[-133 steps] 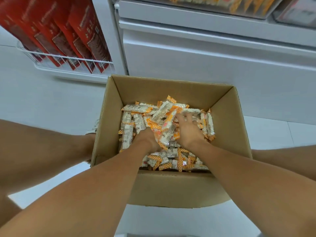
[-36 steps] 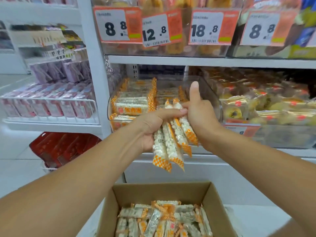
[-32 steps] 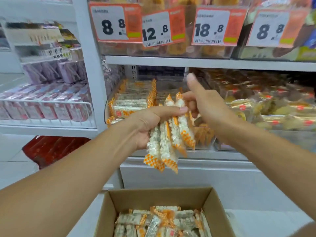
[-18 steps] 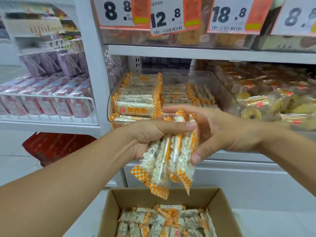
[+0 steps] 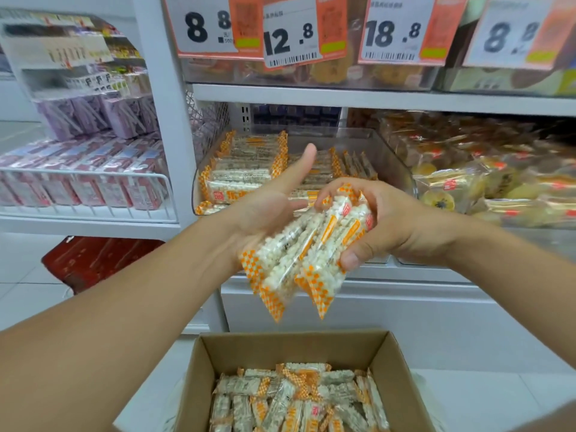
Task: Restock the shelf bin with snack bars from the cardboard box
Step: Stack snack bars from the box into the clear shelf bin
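A bundle of snack bars (image 5: 308, 254), white puffed rice in clear wrappers with orange checked ends, hangs slantwise in front of the shelf. My right hand (image 5: 380, 222) grips the bundle from above, fingers and thumb curled round it. My left hand (image 5: 271, 201) lies palm up beneath the bars, thumb raised and fingers straight, supporting them. Behind the hands is the clear shelf bin (image 5: 392, 163), partly filled with stacked bars of the same kind. The open cardboard box (image 5: 402, 369) stands on the floor below, holding several more bars.
Price tags (image 5: 290, 32) hang from the shelf above the bin. A neighbouring bin of yellow pastries (image 5: 486, 182) stands to the right. A wire basket of purple packets (image 5: 87, 185) is at the left, with red packets (image 5: 93, 260) beneath it.
My right hand has closed round the bundle and taken it over; my left hand has let go and now lies flat under it. The bars have tilted more sideways.
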Demonstrator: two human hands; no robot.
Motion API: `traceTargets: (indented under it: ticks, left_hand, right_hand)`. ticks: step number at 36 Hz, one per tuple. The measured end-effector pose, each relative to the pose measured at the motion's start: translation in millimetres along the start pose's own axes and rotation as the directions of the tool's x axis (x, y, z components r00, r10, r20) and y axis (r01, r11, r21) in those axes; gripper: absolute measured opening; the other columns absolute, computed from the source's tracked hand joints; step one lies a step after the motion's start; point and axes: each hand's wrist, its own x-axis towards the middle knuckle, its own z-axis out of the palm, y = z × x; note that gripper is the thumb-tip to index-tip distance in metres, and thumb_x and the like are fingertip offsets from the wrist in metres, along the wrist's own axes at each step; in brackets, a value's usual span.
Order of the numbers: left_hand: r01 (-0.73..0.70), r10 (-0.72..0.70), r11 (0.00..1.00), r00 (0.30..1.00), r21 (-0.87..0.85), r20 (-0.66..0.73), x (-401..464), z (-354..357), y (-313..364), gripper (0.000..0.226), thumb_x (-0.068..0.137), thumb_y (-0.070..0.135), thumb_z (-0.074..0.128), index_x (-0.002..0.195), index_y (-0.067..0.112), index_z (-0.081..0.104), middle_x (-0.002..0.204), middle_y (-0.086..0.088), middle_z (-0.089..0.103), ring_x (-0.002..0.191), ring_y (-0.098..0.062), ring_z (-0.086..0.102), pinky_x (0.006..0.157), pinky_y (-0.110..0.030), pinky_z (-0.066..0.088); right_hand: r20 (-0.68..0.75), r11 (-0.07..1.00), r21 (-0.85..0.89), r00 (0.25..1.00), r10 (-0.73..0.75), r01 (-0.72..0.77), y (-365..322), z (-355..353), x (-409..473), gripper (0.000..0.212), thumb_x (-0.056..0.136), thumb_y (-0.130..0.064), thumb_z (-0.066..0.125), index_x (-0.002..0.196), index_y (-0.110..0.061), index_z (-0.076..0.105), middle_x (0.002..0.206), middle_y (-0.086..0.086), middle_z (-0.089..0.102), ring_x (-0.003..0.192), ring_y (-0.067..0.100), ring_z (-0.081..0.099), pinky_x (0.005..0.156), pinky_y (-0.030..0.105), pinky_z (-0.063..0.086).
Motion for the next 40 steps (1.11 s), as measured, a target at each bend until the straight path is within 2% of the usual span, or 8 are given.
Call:
traceTargets:
  ticks: [5,10,18,22,29,36,38,40]
  left_hand:
    - [0.044,-0.033,0.993,0.995,-0.109,0.098,-17.9,1.7,9.7,0.085,0.082,0.071,0.057,0.140,0.009,0.056,0.135,-0.018,0.063,0.113,-0.035,0.067,0.088,-0.049,0.058]
    - [-0.128,0.126,0.992,0.987,-0.012,-0.100,-21.1,9.6,6.4,0.071,0.092,0.071,0.041,0.128,0.015,0.066,0.118,-0.014,0.073,0.096,-0.030,0.074,0.073,-0.042,0.063]
    - [-0.283,0.252,0.957,0.919,-0.065,-0.303,-6.6,31.1,-8.4,0.052,0.090,0.063,0.057,0.112,0.017,0.069,0.093,-0.006,0.077,0.066,-0.018,0.068,0.059,-0.030,0.058]
    - [-0.322,0.286,0.946,0.889,-0.044,-0.356,-3.6,31.4,-10.1,0.037,0.090,0.059,0.061,0.092,0.023,0.070,0.078,0.000,0.074,0.059,-0.013,0.066,0.056,-0.028,0.052]
    - [-0.315,0.277,0.947,0.899,-0.062,-0.339,-2.3,26.2,-7.1,0.067,0.088,0.076,0.044,0.115,0.020,0.069,0.100,-0.007,0.078,0.072,-0.019,0.072,0.053,-0.030,0.056]
    - [-0.315,0.328,0.943,0.817,0.108,-0.474,-0.1,28.7,-6.1,0.088,0.065,0.068,0.080,0.138,0.029,0.053,0.142,0.001,0.056,0.105,-0.023,0.065,0.044,-0.024,0.047]
    - [-0.306,0.308,0.948,0.814,0.088,-0.492,2.0,27.3,-4.0,0.061,0.077,0.062,0.075,0.125,0.029,0.059,0.138,-0.003,0.057,0.111,-0.027,0.063,0.041,-0.024,0.045]
    - [-0.275,0.276,0.959,0.841,0.071,-0.465,3.5,24.9,-1.0,0.029,0.090,0.053,0.065,0.107,0.029,0.063,0.130,-0.006,0.061,0.093,-0.024,0.067,0.038,-0.023,0.043]
  right_hand:
    - [-0.273,0.979,0.180,0.961,-0.039,0.091,4.9,-8.3,-1.4,0.077,0.040,0.005,0.095,0.108,-0.011,0.062,0.093,0.009,0.074,0.088,0.023,0.073,0.067,0.030,0.060]
    - [-0.509,0.968,0.146,0.855,-0.105,0.206,8.9,-12.7,0.4,0.091,0.022,-0.030,0.104,0.104,-0.018,0.066,0.094,0.006,0.074,0.090,0.021,0.073,0.070,0.030,0.060]
    - [-0.548,0.953,-0.173,0.779,-0.304,0.251,8.3,7.2,2.0,0.092,0.053,-0.010,0.092,0.135,-0.025,0.053,0.120,0.005,0.065,0.102,0.021,0.071,0.085,0.032,0.060]
    - [-0.556,0.943,-0.264,0.768,-0.319,0.200,17.4,11.6,9.2,0.090,0.052,-0.038,0.099,0.132,-0.034,0.058,0.132,0.011,0.058,0.114,0.023,0.066,0.093,0.042,0.058]
    - [-0.534,0.945,-0.269,0.788,-0.307,0.186,17.3,11.7,5.4,0.068,0.055,-0.027,0.092,0.117,-0.018,0.064,0.105,-0.001,0.074,0.098,0.014,0.072,0.079,0.034,0.062]
    - [-0.572,0.871,-0.482,0.720,-0.392,0.091,23.5,7.1,8.0,0.068,0.052,-0.059,0.091,0.107,-0.031,0.063,0.116,0.001,0.064,0.105,0.019,0.066,0.080,0.043,0.060]
    - [-0.548,0.851,-0.520,0.736,-0.397,0.072,24.0,5.3,8.7,0.070,0.052,-0.062,0.089,0.109,-0.034,0.059,0.117,0.001,0.061,0.106,0.020,0.065,0.082,0.044,0.059]
    - [-0.527,0.817,-0.574,0.742,-0.414,0.048,23.2,1.5,9.6,0.082,0.051,-0.068,0.088,0.120,-0.041,0.052,0.124,0.000,0.057,0.111,0.019,0.062,0.089,0.046,0.057]
